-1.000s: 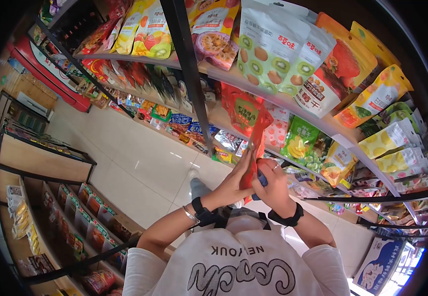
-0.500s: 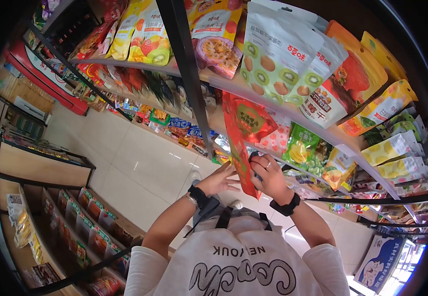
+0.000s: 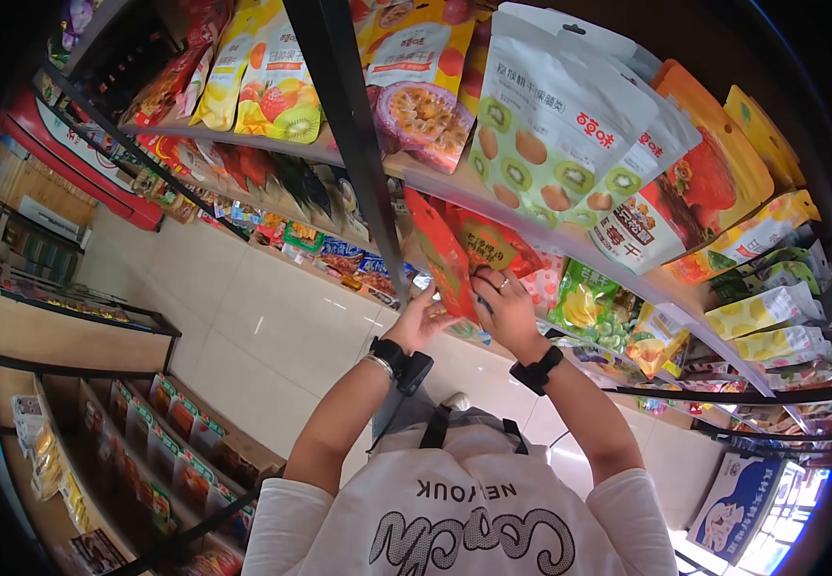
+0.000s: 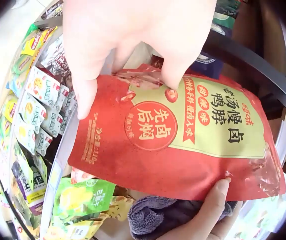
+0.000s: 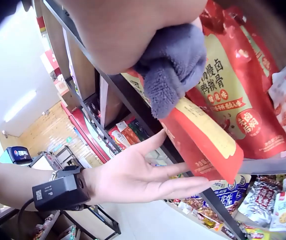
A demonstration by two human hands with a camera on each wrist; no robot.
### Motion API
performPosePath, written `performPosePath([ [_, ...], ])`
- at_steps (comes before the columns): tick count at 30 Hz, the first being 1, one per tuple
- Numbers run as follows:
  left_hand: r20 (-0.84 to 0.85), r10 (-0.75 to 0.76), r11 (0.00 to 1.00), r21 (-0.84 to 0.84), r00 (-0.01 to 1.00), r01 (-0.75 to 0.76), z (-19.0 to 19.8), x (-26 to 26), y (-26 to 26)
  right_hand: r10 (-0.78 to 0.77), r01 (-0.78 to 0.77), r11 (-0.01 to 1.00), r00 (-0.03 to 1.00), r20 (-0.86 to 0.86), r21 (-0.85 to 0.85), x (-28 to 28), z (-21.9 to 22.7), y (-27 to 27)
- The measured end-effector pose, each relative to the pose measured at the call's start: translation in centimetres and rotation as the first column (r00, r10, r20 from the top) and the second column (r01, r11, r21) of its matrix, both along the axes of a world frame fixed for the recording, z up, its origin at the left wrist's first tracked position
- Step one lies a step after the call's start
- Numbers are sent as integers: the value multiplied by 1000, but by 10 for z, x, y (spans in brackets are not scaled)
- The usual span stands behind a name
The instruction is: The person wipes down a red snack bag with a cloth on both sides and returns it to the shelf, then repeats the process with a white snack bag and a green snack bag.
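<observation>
A red snack pouch [image 3: 440,252] with a pale green label and Chinese print is held in front of the shelf. My right hand [image 3: 510,315] grips its near edge, thumb on the printed face in the left wrist view. In that same hand is bunched a grey-purple cloth [image 5: 170,65], which lies against the pouch. Across from it, my left hand [image 3: 418,322] has its fingers straight; in the right wrist view they touch the pouch's lower end from beneath. Just behind stands a similar red pouch [image 5: 233,95] on the shelf.
A dark metal shelf post [image 3: 354,115] rises close to the left of the pouch. Dried fruit bags, such as a kiwi one [image 3: 560,125], line the upper shelf. Green banana bags [image 3: 584,293] sit on the shelf below. Low wooden racks [image 3: 147,442] stand behind on the left.
The left hand let go of the pouch, moved away to the left, then came back to its lower end. Pouch and right hand shifted left and up, and the pouch turned to show its face.
</observation>
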State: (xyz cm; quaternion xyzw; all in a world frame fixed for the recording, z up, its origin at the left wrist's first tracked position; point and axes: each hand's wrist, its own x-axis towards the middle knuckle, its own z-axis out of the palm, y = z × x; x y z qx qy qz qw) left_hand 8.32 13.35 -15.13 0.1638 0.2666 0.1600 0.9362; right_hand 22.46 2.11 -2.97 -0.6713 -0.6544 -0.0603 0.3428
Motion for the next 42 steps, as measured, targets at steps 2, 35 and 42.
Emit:
performPosePath([
  [2,-27,41,999,-12,999,-42,1,7,11,-58,59,998,998,21,-32,2,-5,6],
  [35,-127,175,976,157,976,-154,-36,35,58,-324,398,889,896,302,-226,5,-54,56],
  [42,-115,226,974,57,967,-220,-7,47,23,-397,481,840,861,319,-251,6,-71,64],
])
